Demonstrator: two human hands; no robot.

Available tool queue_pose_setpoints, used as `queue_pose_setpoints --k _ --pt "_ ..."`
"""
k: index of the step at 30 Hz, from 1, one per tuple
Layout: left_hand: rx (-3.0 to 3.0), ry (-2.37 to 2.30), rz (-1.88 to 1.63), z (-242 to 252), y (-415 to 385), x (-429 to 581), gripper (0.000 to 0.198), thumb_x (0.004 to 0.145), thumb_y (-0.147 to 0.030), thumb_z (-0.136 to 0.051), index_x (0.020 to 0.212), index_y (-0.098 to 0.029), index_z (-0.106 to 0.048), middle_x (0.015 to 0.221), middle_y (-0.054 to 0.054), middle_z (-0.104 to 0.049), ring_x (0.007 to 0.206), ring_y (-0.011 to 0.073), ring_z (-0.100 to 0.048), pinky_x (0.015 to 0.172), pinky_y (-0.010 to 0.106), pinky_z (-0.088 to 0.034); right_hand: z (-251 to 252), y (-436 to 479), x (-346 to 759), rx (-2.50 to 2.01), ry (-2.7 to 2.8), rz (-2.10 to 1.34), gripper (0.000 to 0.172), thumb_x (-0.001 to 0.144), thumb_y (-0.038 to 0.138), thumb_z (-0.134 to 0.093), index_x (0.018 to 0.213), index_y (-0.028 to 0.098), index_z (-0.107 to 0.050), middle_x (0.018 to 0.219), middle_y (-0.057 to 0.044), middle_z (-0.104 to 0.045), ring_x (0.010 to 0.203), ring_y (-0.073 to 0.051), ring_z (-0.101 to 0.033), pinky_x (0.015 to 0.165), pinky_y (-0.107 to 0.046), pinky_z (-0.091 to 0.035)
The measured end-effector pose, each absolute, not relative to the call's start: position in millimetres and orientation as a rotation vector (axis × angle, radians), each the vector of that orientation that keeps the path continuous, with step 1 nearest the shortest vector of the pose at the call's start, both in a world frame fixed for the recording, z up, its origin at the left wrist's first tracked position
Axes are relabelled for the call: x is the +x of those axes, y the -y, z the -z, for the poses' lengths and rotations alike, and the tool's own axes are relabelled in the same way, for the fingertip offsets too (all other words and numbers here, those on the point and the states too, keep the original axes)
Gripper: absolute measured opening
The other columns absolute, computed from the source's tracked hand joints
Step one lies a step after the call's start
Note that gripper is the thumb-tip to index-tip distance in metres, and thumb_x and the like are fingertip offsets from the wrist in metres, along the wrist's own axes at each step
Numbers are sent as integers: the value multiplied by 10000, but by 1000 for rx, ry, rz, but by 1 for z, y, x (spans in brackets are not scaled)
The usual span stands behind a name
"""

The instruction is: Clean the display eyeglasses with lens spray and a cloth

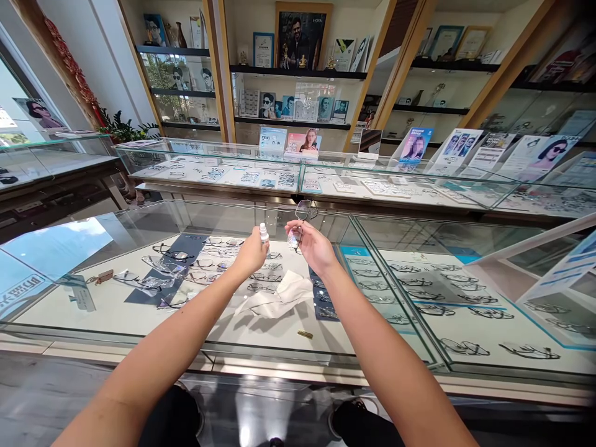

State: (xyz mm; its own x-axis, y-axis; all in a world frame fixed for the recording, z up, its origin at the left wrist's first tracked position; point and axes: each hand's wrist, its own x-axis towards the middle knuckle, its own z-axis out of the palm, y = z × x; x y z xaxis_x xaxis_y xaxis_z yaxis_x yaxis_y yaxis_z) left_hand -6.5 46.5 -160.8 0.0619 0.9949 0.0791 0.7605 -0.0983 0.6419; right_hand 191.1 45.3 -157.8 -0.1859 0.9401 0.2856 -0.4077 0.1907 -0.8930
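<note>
My left hand (251,251) is closed around a small white spray bottle (264,233), its nozzle pointing toward the right. My right hand (313,245) holds a pair of thin-framed eyeglasses (302,218) by one lens, the other lens raised above the fingers. Both hands hover close together above the glass counter top (116,248). A white cleaning cloth (282,297) lies crumpled on the glass just below the hands.
Several eyeglass frames (177,254) lie on and under the glass at left. A small brass piece (305,334) lies near the front edge. More frames fill the right case (465,310). A second display counter (326,180) and shelves with posters stand behind.
</note>
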Motion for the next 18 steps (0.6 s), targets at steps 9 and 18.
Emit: queue_pose_setpoints --k 9,18 --pt "1954 -1803 -674 158 -44 -6 331 1036 -179 -552 1356 -216 -476 1166 151 -770 1042 340 -730 807 378 -483 157 -45 191 -629 1184 -1345 267 945 426 -622 1026 266 -819 1071 -64 -768 1043 -229 -639 853 -344 -490" --pt "2044 -1734 -1181 164 -45 -5 601 906 -225 -689 1456 -153 -458 1582 269 -517 1516 419 -487 1180 570 -439 156 -46 194 -634 1196 -1325 267 948 444 -625 1035 265 -803 1109 -67 -761 1074 -233 -647 877 -350 -505"
